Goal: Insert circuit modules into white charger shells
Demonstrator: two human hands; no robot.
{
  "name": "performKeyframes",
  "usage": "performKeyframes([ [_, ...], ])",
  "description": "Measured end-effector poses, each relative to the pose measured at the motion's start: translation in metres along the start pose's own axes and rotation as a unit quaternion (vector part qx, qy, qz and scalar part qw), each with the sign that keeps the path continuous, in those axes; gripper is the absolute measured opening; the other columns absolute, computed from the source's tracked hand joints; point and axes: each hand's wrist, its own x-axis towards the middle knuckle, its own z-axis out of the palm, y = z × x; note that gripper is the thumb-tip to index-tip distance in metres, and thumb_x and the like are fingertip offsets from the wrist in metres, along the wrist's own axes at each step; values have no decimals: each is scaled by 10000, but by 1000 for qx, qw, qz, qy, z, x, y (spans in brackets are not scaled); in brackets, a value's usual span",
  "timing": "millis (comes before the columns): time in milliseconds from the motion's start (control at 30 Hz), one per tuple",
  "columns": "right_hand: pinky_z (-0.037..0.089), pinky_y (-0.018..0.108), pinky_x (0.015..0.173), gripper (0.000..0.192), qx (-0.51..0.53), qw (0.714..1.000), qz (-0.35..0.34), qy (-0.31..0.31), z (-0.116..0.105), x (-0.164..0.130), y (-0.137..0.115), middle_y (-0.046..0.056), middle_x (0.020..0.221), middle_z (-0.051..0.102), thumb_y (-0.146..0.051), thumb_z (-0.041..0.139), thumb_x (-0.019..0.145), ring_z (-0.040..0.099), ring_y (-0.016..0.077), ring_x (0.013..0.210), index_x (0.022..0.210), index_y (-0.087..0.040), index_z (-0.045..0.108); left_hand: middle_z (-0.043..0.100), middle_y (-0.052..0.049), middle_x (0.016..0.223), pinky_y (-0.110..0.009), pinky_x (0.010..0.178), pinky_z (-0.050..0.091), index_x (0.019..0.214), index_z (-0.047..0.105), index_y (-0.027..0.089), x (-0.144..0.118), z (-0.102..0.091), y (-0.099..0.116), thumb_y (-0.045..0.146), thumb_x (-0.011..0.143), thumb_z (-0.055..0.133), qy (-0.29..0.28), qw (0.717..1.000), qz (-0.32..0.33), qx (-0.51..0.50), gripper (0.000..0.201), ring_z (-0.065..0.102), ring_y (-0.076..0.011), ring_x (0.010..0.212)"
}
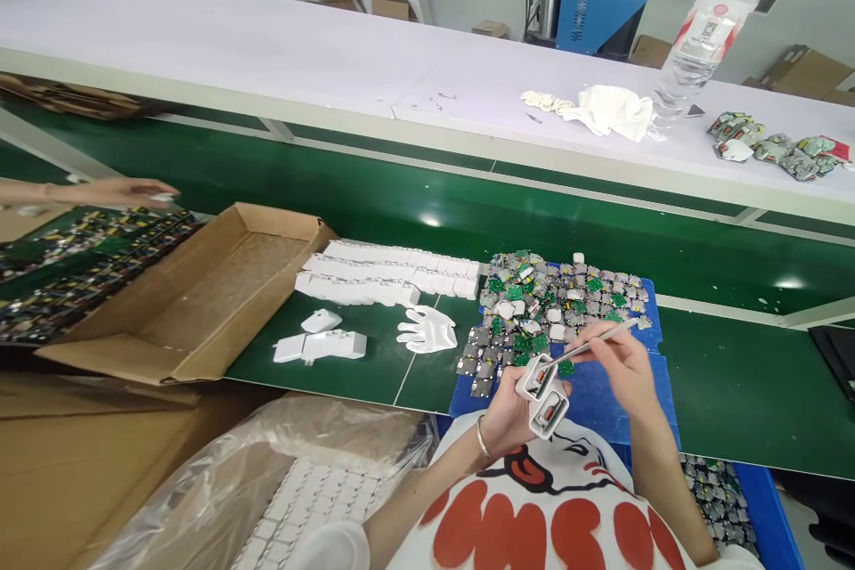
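While the left hand [506,419], fingers curled closed, grips two white housings [546,394] side by side, the right hand [626,367] is closed to a pinch on a slim grey tool [619,329], its tip at the opening of the upper housing. Each housing is boxy and smooth-walled with rounded corners; the open end faces upward and exposes a red-orange part within the recess. The pair is located above the near edge of the blue sheet [605,405] on the green desk [728,378].
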Motion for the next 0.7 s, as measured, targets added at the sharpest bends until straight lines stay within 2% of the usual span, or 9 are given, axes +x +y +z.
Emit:
performKeyframes([
  [100, 548, 296, 650, 216, -49, 987, -29, 148, -40, -7, 13, 28, 802, 605, -422, 553, 824, 622, 174, 758, 837, -209, 587, 609, -64, 714, -222, 456, 325, 726, 566, 168, -2, -2, 0, 391, 653, 553, 9, 1000, 8, 0, 235, 467, -118, 478],
  [167, 536, 317, 684, 255, -182, 956, 64, 223, -76, -9, 32, 47, 831, 621, -436, 489, 840, 626, 191, 767, 900, -205, 579, 623, -65, 731, -218, 476, 344, 737, 576, 169, -4, -4, 2, 380, 658, 558, 32, 999, 10, -16, 226, 488, -122, 502],
  [267, 504, 373, 747, 267, -383, 862, 264, 202, -119, -7, 65, 121, 832, 661, -349, 502, 805, 644, 272, 833, 934, -152, 629, 643, -72, 758, -209, 510, 365, 750, 588, 164, -7, -6, 3, 352, 706, 529, 70, 996, 14, -45, 202, 524, -127, 549],
  [333, 476, 421, 803, 313, -421, 835, 302, 184, -126, -2, 80, 195, 909, 665, -304, 543, 766, 630, 340, 926, 979, -101, 648, 653, -79, 772, -207, 528, 376, 757, 596, 160, -7, -7, 3, 346, 746, 498, 89, 994, 17, -61, 211, 541, -127, 567],
  [433, 436, 406, 916, 497, -410, 861, 252, 162, -97, 4, 83, 215, 1238, 548, -375, 532, 797, 572, 316, 1082, 1213, -104, 555, 664, -87, 806, -225, 588, 411, 819, 614, 155, -4, -10, 0, 350, 779, 477, 118, 990, 23, -71, 242, 575, -141, 623],
  [500, 439, 371, 939, 554, -327, 920, 191, 104, -62, 5, 74, 145, 1363, 463, -470, 485, 836, 552, 259, 1122, 1304, -175, 483, 667, -95, 857, -253, 663, 439, 905, 619, 144, 2, -16, -4, 368, 768, 508, 137, 988, 46, -50, 284, 602, -166, 712],
  [567, 475, 371, 896, 553, -193, 967, 165, 18, -27, 4, 62, 93, 1355, 486, -546, 443, 850, 566, 234, 1094, 1315, -248, 476, 661, -98, 931, -280, 740, 447, 1035, 596, 137, 10, -26, -7, 393, 721, 588, 157, 982, 109, 4, 405, 604, -191, 804],
  [633, 484, 383, 878, 555, -118, 974, 186, -51, -1, 5, 55, 83, 1288, 552, -573, 504, 812, 583, 239, 1056, 1280, -275, 519, 636, -96, 1045, -290, 811, 433, 1222, 501, 161, 18, -37, -8, 400, 667, 673, 173, 961, 199, 84, 629, 590, -200, 879],
  [700, 469, 387, 904, 589, -123, 964, 216, -90, 10, 9, 55, 94, 1225, 597, -555, 629, 726, 586, 255, 1042, 1225, -248, 573, 582, -99, 1173, -295, 847, 418, 1382, 316, 222, 25, -47, -9, 421, 644, 706, 185, 936, 255, 158, 857, 576, -197, 911],
])
